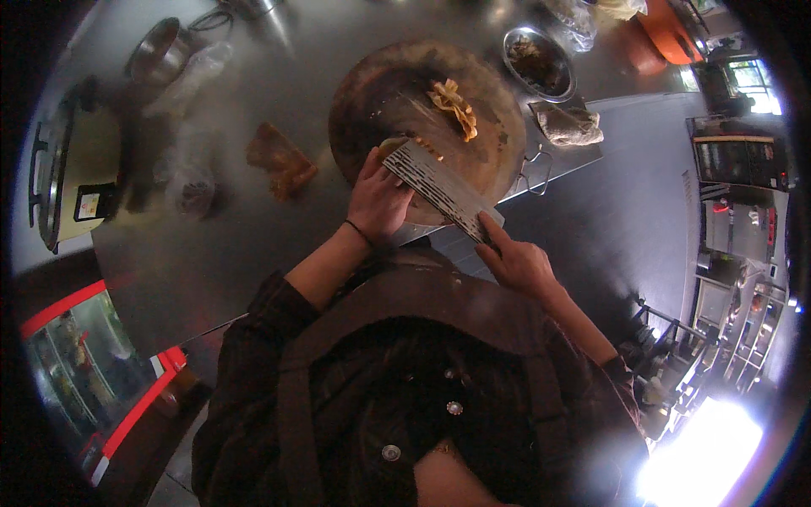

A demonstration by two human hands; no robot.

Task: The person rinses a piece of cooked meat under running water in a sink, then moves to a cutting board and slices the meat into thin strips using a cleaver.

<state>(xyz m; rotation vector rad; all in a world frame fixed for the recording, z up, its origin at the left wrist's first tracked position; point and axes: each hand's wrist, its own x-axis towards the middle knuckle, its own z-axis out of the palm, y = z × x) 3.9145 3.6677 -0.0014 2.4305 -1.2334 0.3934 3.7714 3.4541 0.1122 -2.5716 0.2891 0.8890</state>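
My right hand [521,261] grips a broad cleaver [440,187], its blade streaked with dark marks and tilted across the near side of a round wooden chopping block [355,101]. Against the blade, my left hand [380,199] presses a piece of food [391,146] onto the block; the blade hides much of it. Small brownish cut bits [429,147] lie along the blade's far edge. Farther back on the block rests a crinkled, yellow-brown strip of food [453,109]. A flat brown piece of similar look [279,160] lies on the metal counter, left of the block.
A steel bowl of dark food [538,63] and a folded cloth [570,125] sit right of the block, near a wire handle [537,171]. At left are clear plastic bags [193,184], a metal pot [158,54] and a large cream-coloured cooker [82,165]. The counter edge [405,237] runs close before me.
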